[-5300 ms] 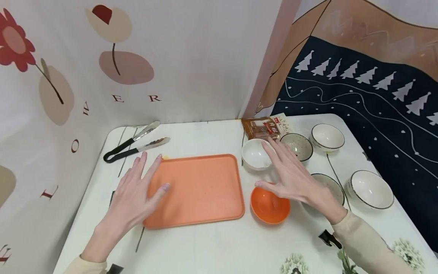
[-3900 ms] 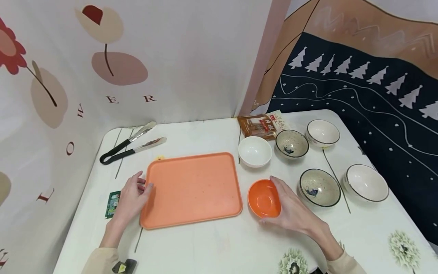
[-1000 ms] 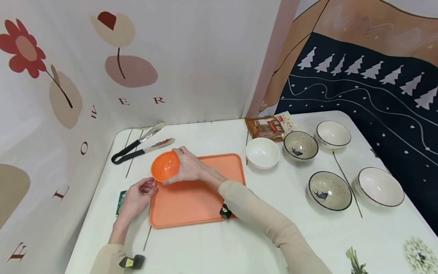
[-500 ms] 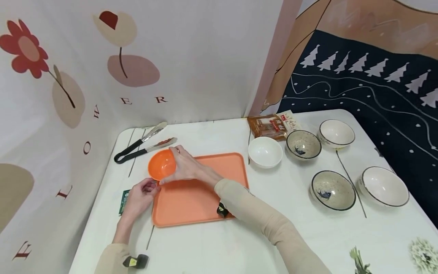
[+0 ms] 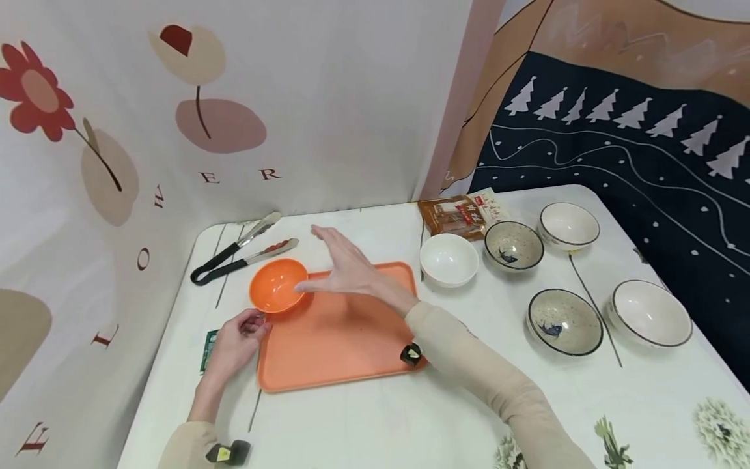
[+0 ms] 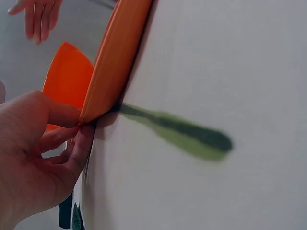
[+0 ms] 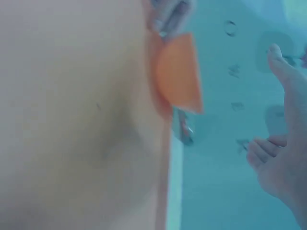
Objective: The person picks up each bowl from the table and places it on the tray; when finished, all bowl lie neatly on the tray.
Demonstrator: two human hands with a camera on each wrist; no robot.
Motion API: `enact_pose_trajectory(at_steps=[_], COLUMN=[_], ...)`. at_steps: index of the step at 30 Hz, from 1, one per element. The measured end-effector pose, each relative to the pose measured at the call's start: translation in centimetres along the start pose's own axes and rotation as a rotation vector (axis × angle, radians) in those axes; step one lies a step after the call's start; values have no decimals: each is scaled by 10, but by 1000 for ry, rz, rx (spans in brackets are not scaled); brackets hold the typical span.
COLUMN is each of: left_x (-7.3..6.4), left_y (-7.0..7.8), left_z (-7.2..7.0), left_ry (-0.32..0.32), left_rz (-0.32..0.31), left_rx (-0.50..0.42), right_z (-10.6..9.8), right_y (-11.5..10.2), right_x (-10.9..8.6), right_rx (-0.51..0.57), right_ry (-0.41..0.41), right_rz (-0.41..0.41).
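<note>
head: left hand (image 5: 234,344) pinches tray (image 5: 336,352); right hand (image 5: 349,268) spread; tongs (image 5: 236,266) behind orange bowl (image 5: 275,286).

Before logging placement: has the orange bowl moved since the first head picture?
Yes: against the tray, the orange bowl went left and farther away, from beside the right edge to the far left corner.

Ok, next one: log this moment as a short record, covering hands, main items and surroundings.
Left hand: the left hand pinches the tray's left edge
Right hand: the right hand is open above the tray, holding nothing
Tray: orange tray, flat on the table
Orange bowl: orange bowl, upright at the tray's far left corner
Far left: tongs
Beside left hand: green packet, partly hidden
Right side: white bowl, two speckled bowls, two cream bowls, brown packet
</note>
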State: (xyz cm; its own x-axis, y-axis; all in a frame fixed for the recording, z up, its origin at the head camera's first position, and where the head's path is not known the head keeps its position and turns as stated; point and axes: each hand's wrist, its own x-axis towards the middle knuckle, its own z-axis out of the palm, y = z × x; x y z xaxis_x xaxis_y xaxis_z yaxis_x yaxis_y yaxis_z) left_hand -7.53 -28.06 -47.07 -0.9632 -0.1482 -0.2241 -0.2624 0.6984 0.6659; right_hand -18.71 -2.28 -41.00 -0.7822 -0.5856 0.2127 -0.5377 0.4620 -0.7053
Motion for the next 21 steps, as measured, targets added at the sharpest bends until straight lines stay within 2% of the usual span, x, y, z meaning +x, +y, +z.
enact_pose_trajectory(at_steps=[3,8,16,21], left_x=[0,2,2,1], left_y=[-1,0,1,-1], left_z=[0,2,1,2], left_ry=[6,4,-6,1], left_rz=[2,7,-1,5], left_rx=[0,-15,-9,-5], right_z=[-20,-55,-93,-111], right_y=[6,17,33,41], right_x=[-11,-33,-71,-90], right_rx=[37,29,25,-7], right_ry=[75,166,249,258], right_rz=[8,56,202,306])
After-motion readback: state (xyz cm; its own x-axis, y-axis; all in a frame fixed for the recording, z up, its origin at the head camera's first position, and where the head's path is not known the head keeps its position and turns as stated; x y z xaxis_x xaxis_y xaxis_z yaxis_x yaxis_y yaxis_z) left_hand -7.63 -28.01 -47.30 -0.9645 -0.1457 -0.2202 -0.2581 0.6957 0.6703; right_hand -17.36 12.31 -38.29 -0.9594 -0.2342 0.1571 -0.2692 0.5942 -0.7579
